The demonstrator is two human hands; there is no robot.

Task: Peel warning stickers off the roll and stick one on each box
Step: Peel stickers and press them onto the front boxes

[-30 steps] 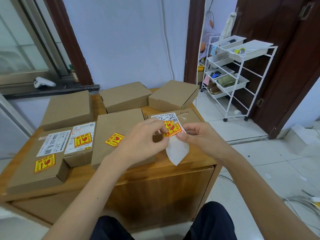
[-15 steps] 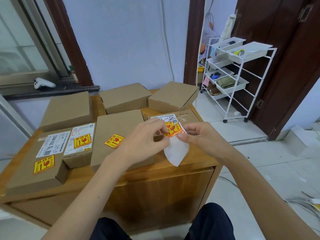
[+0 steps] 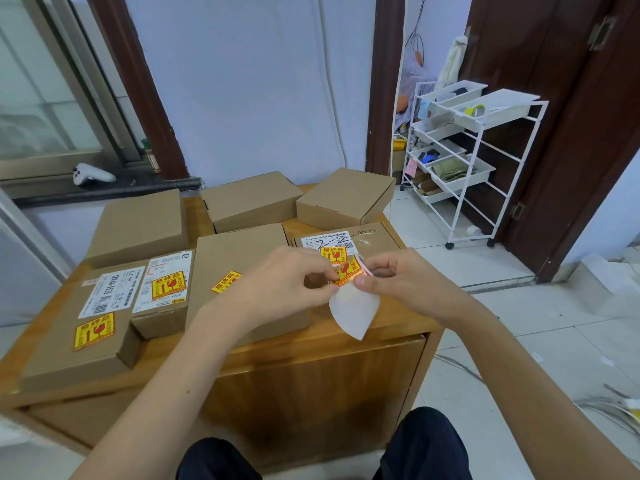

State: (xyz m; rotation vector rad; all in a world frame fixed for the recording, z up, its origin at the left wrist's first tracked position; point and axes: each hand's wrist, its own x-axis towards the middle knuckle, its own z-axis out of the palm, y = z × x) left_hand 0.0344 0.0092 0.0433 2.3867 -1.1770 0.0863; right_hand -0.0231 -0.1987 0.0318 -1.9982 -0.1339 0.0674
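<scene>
Several cardboard boxes lie on a wooden cabinet (image 3: 311, 355). Yellow-and-red warning stickers sit on the near left box (image 3: 94, 330), the small box (image 3: 169, 289), the middle box (image 3: 227, 281) and the right box (image 3: 334, 254). Three boxes at the back (image 3: 138, 223) (image 3: 251, 199) (image 3: 346, 197) carry none. My left hand (image 3: 287, 282) pinches the lower left edge of a sticker (image 3: 348, 270) that is still on a white backing strip (image 3: 353, 306). My right hand (image 3: 398, 278) grips the strip at the sticker's right side, above the cabinet's front right.
A white wire trolley (image 3: 464, 161) with trays stands on the tiled floor to the right, by a dark wooden door (image 3: 571, 133). A white game controller (image 3: 91, 174) rests on the window sill at the left. Cables (image 3: 616, 407) lie on the floor at lower right.
The sticker's edge has lifted and curled a little off the backing between my fingers. Both hands stay at the same spot.
</scene>
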